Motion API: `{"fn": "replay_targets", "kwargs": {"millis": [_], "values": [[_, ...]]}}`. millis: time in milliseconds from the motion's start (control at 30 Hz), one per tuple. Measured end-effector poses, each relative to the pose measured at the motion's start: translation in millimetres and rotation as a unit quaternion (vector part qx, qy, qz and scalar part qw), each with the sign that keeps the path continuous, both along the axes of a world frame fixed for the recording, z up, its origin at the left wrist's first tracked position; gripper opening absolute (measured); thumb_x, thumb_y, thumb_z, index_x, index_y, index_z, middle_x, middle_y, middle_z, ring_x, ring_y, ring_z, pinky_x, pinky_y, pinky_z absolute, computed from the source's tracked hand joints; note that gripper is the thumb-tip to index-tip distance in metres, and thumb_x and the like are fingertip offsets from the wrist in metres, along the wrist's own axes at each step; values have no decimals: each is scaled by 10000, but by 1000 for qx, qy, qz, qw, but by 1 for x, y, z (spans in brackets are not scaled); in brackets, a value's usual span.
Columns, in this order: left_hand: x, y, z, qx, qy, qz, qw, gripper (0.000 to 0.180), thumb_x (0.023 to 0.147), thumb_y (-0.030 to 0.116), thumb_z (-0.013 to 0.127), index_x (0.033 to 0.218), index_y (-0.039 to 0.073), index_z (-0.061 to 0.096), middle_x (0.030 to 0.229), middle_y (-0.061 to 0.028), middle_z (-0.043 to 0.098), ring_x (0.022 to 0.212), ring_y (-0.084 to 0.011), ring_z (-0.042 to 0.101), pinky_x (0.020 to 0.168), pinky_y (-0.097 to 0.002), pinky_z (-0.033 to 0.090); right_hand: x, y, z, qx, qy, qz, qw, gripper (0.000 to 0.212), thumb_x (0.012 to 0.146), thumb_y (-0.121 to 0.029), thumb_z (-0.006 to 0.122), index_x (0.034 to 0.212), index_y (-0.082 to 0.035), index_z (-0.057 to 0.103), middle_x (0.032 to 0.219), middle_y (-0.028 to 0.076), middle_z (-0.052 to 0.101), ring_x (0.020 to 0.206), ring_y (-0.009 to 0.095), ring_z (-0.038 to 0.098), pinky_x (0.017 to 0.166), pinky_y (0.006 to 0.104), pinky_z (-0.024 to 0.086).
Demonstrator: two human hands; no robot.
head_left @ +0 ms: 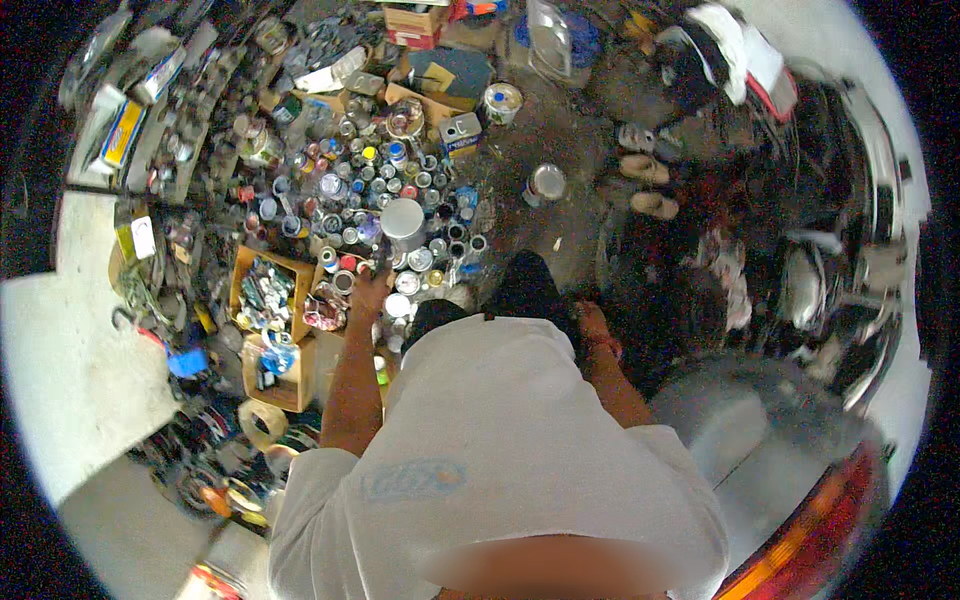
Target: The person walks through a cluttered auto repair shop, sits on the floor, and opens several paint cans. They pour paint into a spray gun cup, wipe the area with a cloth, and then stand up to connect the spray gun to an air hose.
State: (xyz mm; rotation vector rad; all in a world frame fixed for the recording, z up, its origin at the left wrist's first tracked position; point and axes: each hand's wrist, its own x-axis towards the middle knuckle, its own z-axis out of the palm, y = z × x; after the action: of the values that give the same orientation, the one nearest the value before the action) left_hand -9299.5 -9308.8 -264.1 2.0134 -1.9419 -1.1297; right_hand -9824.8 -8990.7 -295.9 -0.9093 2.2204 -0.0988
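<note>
My left hand [371, 292] reaches down at the near edge of a dense cluster of paint cans and jars, its fingers apart and nothing plainly held. Beside it are a small can with a red lid [347, 263] and a white-lidded can [407, 282]. A larger can with a pale grey lid [403, 219] stands taller, a little beyond that hand. My right hand [593, 322] hangs low beside my dark-clothed right knee [526, 280]. Its fingers are small and dark in the picture, so their pose is unclear.
Left of my left hand stand a cardboard box [240, 285] of small items and another open box [295, 398]. Beyond lie a lone can [546, 183] and a white bucket [503, 103]. Sandals [653, 205] rest at the right; a car's tail light [810, 530] is near right.
</note>
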Motion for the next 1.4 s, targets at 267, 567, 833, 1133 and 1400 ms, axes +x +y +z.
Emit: {"fn": "replay_targets", "kwargs": {"millis": [267,567,833,1133,1400], "values": [[-91,-11,32,112,162,337,921,507,964,415,722,1281,24,664,1011,-125,734,846,-240,655,765,-385,538,-151,-167,-46,70,-37,131,988,472,1052,-424,526,1330,-55,622,1238,201,688,1118,377,668,958,483,535],[-230,3,32,80,-50,457,885,504,937,471,719,1131,7,685,893,-163,694,829,-278,650,714,-413,503,-291,-568,-51,-81,28,503,860,476,1050,-439,538,1330,-60,607,1164,203,717,1075,388,690,935,496,541],[-329,-16,79,72,42,604,793,535,941,474,669,1039,-51,700,1059,-287,682,1029,-473,653,898,-488,516,-57,-715,137,-68,-155,557,813,466,1003,-341,686,1349,-47,581,1170,149,734,1068,261,725,911,384,563],[-417,41,46,37,7,667,744,425,927,352,674,1103,-32,720,1231,-276,645,1106,-464,639,982,-499,516,110,-553,159,-47,-242,846,472,746,845,-387,822,1454,-71,527,1446,220,549,1305,411,560,1085,471,474],[-450,78,-55,129,-28,742,657,333,860,168,731,1126,-23,677,1334,-271,583,1118,-465,645,971,-480,535,145,-488,-7,101,-186,880,424,715,830,-371,832,1434,-103,559,1347,196,574,1234,420,584,1023,485,512]]}}
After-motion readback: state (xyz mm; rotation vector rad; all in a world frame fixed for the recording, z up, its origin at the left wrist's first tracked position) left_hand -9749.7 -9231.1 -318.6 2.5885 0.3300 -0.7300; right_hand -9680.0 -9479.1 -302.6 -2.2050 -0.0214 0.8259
